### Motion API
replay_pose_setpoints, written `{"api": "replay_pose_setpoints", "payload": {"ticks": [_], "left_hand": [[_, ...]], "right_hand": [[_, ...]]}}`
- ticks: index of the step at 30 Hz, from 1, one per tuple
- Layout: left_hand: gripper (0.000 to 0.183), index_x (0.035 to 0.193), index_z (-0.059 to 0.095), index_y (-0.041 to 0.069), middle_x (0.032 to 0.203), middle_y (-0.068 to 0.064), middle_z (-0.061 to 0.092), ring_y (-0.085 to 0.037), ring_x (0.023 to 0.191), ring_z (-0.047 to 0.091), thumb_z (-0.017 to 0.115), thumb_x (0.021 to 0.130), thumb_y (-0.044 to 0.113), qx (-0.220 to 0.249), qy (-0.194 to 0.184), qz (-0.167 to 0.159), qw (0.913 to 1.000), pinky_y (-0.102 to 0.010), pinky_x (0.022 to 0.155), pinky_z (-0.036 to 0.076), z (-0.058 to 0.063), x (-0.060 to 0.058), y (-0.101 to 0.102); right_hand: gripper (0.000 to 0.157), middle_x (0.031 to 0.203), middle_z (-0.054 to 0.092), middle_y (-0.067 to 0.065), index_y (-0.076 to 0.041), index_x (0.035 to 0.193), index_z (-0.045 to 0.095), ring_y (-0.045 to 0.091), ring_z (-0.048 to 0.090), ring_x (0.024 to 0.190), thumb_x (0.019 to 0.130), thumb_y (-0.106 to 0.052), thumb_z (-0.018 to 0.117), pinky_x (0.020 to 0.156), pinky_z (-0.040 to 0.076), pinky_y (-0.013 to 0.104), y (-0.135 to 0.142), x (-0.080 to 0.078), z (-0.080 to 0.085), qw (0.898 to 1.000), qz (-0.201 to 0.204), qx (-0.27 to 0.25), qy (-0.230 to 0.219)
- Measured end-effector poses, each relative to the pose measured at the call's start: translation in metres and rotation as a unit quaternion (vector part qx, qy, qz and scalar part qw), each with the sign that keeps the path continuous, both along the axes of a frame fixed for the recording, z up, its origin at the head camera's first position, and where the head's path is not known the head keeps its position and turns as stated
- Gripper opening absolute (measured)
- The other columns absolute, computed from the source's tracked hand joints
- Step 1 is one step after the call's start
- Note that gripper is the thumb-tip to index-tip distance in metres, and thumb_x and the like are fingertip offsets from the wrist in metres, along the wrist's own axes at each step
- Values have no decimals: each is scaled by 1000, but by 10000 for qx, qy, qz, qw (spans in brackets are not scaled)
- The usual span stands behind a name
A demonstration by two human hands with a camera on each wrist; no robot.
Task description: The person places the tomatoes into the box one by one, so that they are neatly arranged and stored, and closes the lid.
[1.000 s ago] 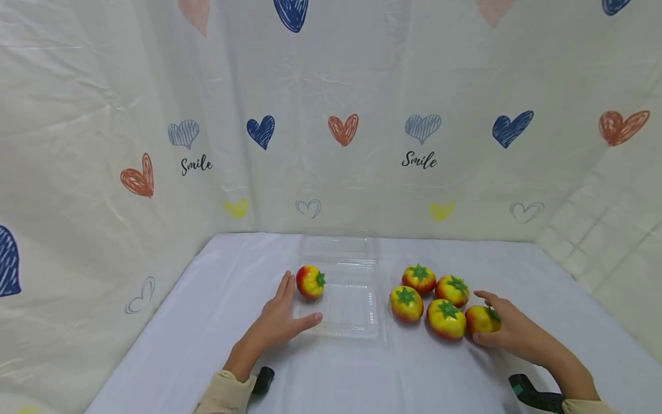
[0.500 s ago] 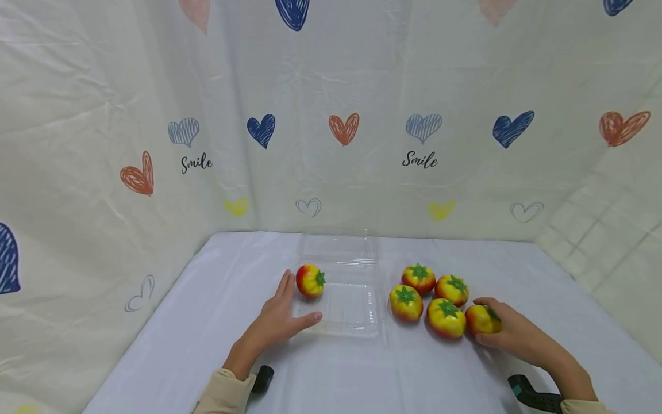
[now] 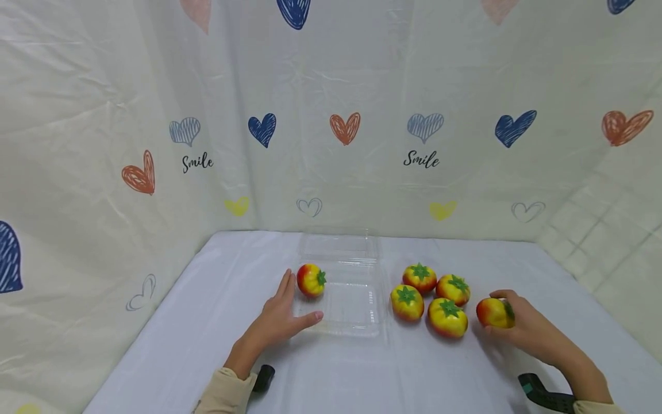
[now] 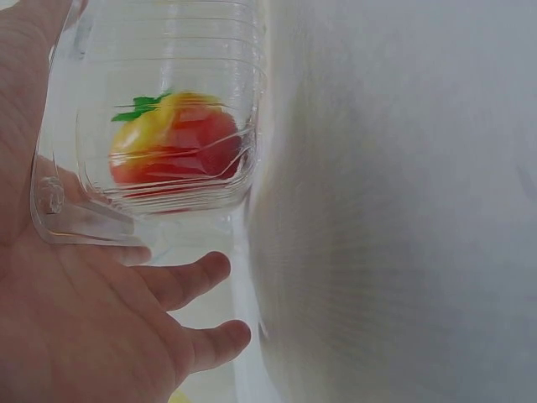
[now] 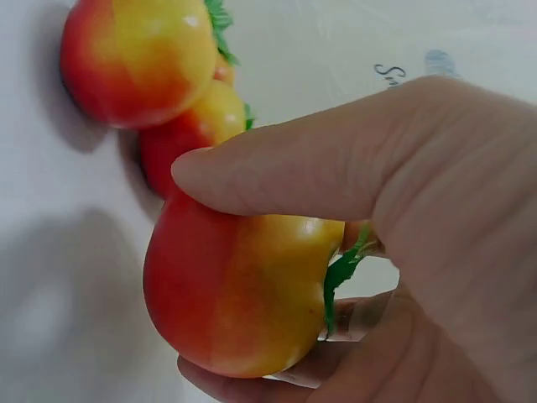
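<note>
My right hand point(image 3: 524, 325) grips a red-and-yellow artificial fruit point(image 3: 492, 313) with a green leafy top. In the right wrist view the thumb point(image 5: 277, 172) lies across one side of this fruit point(image 5: 239, 290) and fingers lie under the other. It is held a little above the cloth, apart from the group. My left hand point(image 3: 276, 317), fingers straight, rests along the left side of a clear plastic clamshell box point(image 3: 351, 307) with its lid folded back. One similar fruit point(image 3: 311, 280) lies tilted in the box's far left corner, seen through the wall in the left wrist view.
Several more such fruits stand grouped right of the box, among them a near one point(image 3: 447, 318) and a far one point(image 3: 419, 278). A white cloth point(image 3: 248, 253) covers the table. Behind it hangs a heart-printed curtain point(image 3: 362, 75).
My right hand has lifted the nearest right-hand fruit off the cloth and drawn it right, away from the group. The left hand and box look unmoved.
</note>
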State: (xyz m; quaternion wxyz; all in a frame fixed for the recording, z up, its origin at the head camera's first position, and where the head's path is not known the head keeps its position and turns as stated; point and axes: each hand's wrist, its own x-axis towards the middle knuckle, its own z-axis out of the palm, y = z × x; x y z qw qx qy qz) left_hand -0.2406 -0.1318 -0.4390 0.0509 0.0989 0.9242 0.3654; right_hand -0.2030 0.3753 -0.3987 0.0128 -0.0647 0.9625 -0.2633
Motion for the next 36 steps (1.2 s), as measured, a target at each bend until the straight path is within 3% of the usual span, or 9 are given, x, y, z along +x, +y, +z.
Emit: {"api": "replay_pose_setpoints", "payload": {"ticks": [12, 24, 30, 36], "left_hand": [[125, 172, 10, 5, 180, -11, 0, -52, 156, 26, 73, 87, 71, -32, 0, -5, 10000, -75, 118, 26, 2, -1, -1], [126, 172, 10, 5, 180, -11, 0, -55, 153, 29, 72, 86, 74, -31, 3, -21, 10000, -76, 114, 31, 0, -1, 0], [124, 172, 10, 5, 180, -10, 0, -55, 154, 27, 73, 87, 71, -36, -12, 9, 10000, -76, 115, 30, 0, -2, -1], [127, 172, 10, 4, 180, -12, 1, -53, 154, 28, 72, 86, 74, -74, 62, -19, 10000, -75, 117, 28, -1, -2, -1]], "right_hand": [[84, 128, 49, 42, 17, 144, 36, 45, 55, 104, 92, -27, 86, 87, 59, 65, 3, 0, 19, 9994, -147, 120, 277], [84, 143, 47, 40, 12, 149, 38, 57, 50, 124, 98, -39, 80, 99, 47, 77, -30, -1, 34, 9988, 90, -150, 460], [81, 143, 52, 36, 8, 150, 40, 54, 56, 122, 98, -39, 80, 96, 54, 70, -53, -8, 37, 9977, 286, -306, 538], [75, 136, 61, 30, 2, 150, 43, 41, 63, 110, 97, -36, 81, 88, 61, 59, -75, -12, 42, 9968, 445, -397, 532]]}}
